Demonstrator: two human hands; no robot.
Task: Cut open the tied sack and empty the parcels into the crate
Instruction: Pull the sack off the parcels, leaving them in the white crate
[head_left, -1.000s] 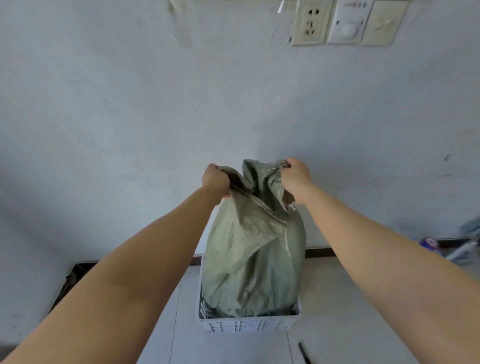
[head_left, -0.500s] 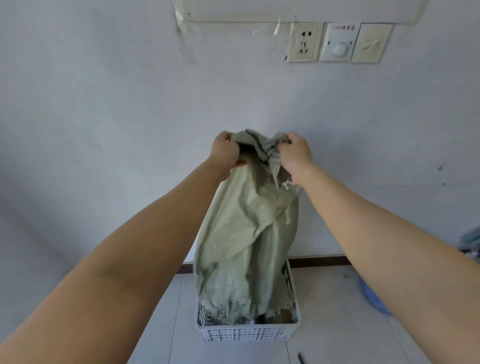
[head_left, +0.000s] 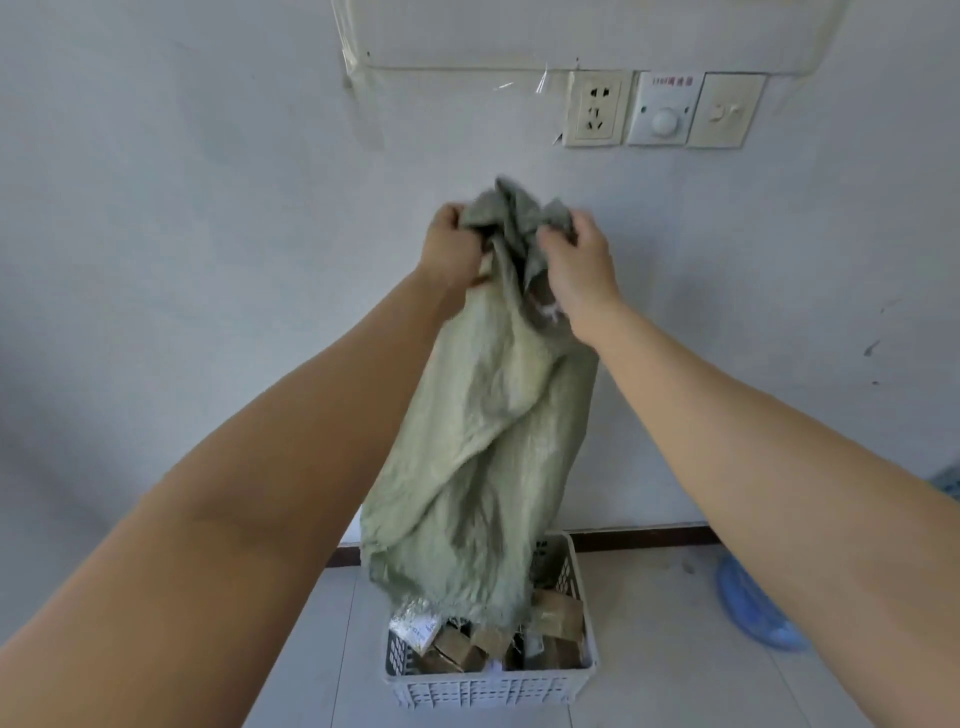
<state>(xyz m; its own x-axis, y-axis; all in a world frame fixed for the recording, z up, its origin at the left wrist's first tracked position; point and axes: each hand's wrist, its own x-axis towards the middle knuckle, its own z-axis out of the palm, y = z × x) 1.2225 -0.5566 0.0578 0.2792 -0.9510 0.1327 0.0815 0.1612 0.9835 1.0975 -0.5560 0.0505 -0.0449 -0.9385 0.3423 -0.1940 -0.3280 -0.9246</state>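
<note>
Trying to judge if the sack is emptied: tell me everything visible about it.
The sack is pale green, woven plastic by its look, crumpled and slack. It hangs lengthwise in front of the wall, its bunched top gripped by the left hand and right hand. Its frayed open bottom edge dangles into the white crate, down among the parcels there. No bulge shows in it; its inside is hidden.

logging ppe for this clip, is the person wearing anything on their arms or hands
Nothing shows. The left hand and the right hand are bare: no gloves, no ring or watch visible. The left forearm and the right forearm are bare too, with no sleeve in the frame.
</note>
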